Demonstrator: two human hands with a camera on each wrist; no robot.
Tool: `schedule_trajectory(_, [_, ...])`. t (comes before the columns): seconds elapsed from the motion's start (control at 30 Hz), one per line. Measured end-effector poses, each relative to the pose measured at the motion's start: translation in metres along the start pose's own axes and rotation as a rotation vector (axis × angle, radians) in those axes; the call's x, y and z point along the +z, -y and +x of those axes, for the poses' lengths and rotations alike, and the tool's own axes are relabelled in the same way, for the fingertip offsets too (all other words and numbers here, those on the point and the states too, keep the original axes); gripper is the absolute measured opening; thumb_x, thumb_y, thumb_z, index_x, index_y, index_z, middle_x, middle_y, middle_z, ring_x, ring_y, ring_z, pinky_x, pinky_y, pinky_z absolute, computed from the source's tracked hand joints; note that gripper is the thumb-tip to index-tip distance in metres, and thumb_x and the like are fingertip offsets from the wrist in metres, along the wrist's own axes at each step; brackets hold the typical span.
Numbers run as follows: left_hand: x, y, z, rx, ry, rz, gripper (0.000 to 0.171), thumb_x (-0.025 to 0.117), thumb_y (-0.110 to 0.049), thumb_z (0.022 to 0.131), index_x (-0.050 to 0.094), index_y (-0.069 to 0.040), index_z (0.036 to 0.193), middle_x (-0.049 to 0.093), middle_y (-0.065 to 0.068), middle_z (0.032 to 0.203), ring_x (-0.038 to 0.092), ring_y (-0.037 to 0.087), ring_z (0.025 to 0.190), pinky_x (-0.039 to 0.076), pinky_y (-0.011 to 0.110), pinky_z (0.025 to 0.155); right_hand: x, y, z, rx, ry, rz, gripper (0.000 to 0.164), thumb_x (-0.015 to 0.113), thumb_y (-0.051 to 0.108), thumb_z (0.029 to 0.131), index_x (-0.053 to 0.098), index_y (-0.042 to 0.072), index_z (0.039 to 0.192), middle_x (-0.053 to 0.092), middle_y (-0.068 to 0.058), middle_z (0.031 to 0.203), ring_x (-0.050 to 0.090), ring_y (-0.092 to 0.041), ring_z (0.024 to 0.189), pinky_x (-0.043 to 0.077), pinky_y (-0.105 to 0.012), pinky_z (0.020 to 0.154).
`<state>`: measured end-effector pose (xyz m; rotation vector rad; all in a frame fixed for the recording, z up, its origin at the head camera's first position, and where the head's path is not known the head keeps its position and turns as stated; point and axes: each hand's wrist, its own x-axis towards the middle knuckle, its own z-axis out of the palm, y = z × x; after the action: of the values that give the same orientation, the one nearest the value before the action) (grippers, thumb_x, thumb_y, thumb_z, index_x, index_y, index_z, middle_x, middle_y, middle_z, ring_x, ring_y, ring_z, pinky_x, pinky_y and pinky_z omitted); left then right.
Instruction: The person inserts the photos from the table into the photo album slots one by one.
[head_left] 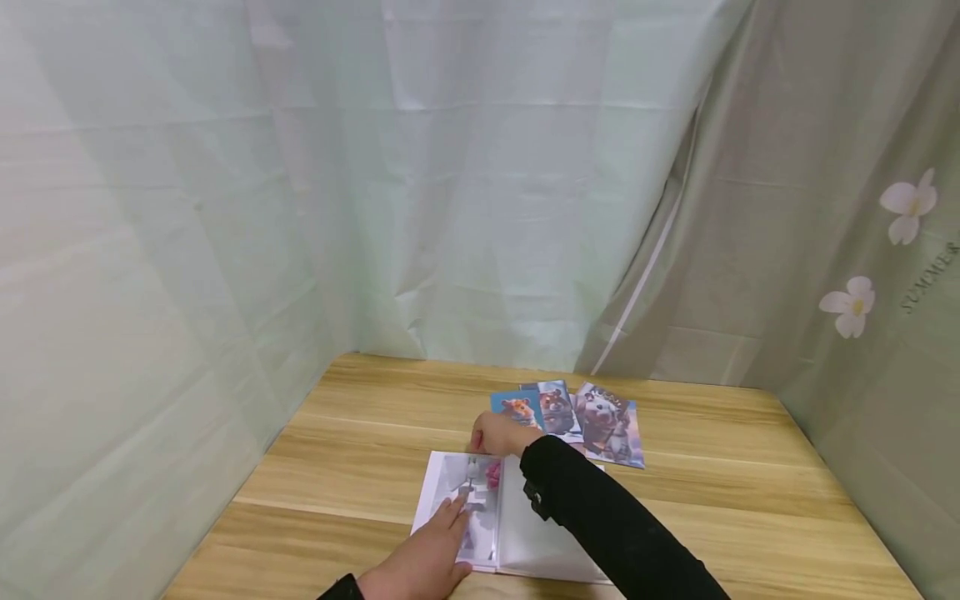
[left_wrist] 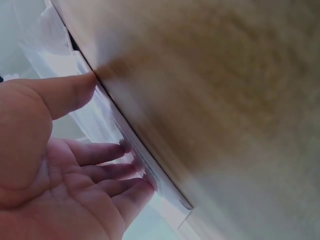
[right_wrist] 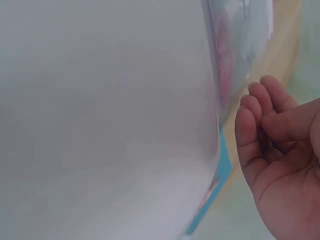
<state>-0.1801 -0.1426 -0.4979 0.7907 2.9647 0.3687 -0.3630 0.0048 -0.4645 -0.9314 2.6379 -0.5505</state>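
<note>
An open photo album [head_left: 551,542] lies on the wooden table, its left page holding a picture [head_left: 480,533] with a pink patch, under a clear sleeve. My left hand [head_left: 423,554] rests on that left page, fingers extended; in the left wrist view the fingertips [left_wrist: 147,182] touch the page and the thumb is at the album's edge. My right hand [head_left: 501,433] is at the album's top edge, near the spine. In the right wrist view, its fingers are curled with the thumb against them, and nothing shows between them. The blank right page [right_wrist: 110,120] fills much of that view.
Behind the album lie several loose animal pictures: a blue-backed one [head_left: 517,404], one partly under it [head_left: 557,408], and a larger one [head_left: 609,423] to the right. Pale curtains [head_left: 510,183] hang around the table [head_left: 360,433]. My right sleeve crosses over the right page.
</note>
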Motion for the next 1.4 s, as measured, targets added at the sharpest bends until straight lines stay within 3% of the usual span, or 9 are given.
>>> schedule_trajectory(0.17, [-0.001, -0.001, 0.001, -0.017, -0.006, -0.016, 0.070, 0.074, -0.035, 0.089, 0.052, 0.013, 0.135, 0.044, 0.030, 0.147, 0.045, 0.046, 0.133, 0.043, 0.049, 0.107, -0.016, -0.011, -0.008, -0.008, -0.035, 0.005, 0.011, 0.066, -0.003, 0.091, 0.075, 0.002, 0.093, 0.068, 0.000, 0.084, 0.062, -0.014, 0.080, 0.055, -0.039, 0.089])
schedule_trajectory(0.27, [-0.003, -0.003, 0.002, -0.034, -0.019, -0.030, 0.069, 0.074, -0.035, 0.089, 0.053, 0.012, 0.135, 0.045, 0.029, 0.146, 0.045, 0.044, 0.134, 0.042, 0.050, 0.108, -0.025, -0.020, -0.013, -0.017, -0.055, 0.000, 0.013, 0.064, -0.006, 0.091, 0.074, 0.001, 0.092, 0.068, -0.003, 0.084, 0.063, -0.018, 0.083, 0.053, -0.044, 0.092])
schedule_trajectory(0.5, [-0.007, -0.005, 0.006, -0.047, -0.049, -0.022, 0.062, 0.073, -0.034, 0.089, 0.057, 0.011, 0.129, 0.050, 0.027, 0.141, 0.048, 0.038, 0.131, 0.042, 0.049, 0.108, -0.047, -0.049, -0.030, 0.034, -0.105, 0.054, 0.013, 0.062, -0.009, 0.092, 0.073, -0.003, 0.093, 0.069, -0.007, 0.087, 0.058, -0.015, 0.078, 0.055, -0.032, 0.075])
schedule_trajectory(0.8, [-0.012, -0.006, 0.012, -0.072, -0.039, -0.021, 0.058, 0.072, -0.035, 0.090, 0.060, 0.009, 0.126, 0.055, 0.024, 0.135, 0.052, 0.037, 0.126, 0.043, 0.048, 0.106, -0.070, -0.105, -0.062, 0.034, -0.204, 0.089, 0.013, 0.059, -0.014, 0.089, 0.070, -0.007, 0.088, 0.069, -0.014, 0.086, 0.056, -0.014, 0.075, 0.052, -0.029, 0.071])
schedule_trajectory(0.93, [-0.013, -0.010, 0.016, -0.051, -0.033, -0.034, 0.057, 0.071, -0.035, 0.091, 0.059, 0.008, 0.128, 0.054, 0.024, 0.137, 0.050, 0.036, 0.129, 0.043, 0.047, 0.107, -0.079, -0.127, -0.078, 0.029, -0.237, 0.094, 0.014, 0.057, -0.017, 0.084, 0.069, -0.010, 0.087, 0.068, -0.017, 0.082, 0.057, -0.018, 0.074, 0.053, -0.033, 0.070])
schedule_trajectory(1.17, [-0.010, -0.021, 0.028, -0.007, -0.023, -0.030, 0.061, 0.070, -0.039, 0.092, 0.056, 0.003, 0.135, 0.054, 0.016, 0.138, 0.051, 0.029, 0.130, 0.044, 0.042, 0.108, -0.091, -0.161, -0.098, 0.156, -0.273, 0.028, 0.016, 0.056, -0.014, 0.085, 0.070, -0.011, 0.094, 0.070, -0.016, 0.086, 0.065, -0.029, 0.086, 0.056, -0.044, 0.080])
schedule_trajectory(1.4, [-0.004, -0.032, 0.037, 0.052, -0.028, -0.015, 0.065, 0.067, -0.045, 0.094, 0.055, 0.001, 0.138, 0.051, 0.015, 0.143, 0.049, 0.027, 0.133, 0.045, 0.039, 0.107, -0.094, -0.177, -0.109, 0.259, -0.274, 0.018, 0.024, 0.052, -0.012, 0.083, 0.070, -0.011, 0.100, 0.070, -0.020, 0.095, 0.066, -0.038, 0.093, 0.055, -0.049, 0.083])
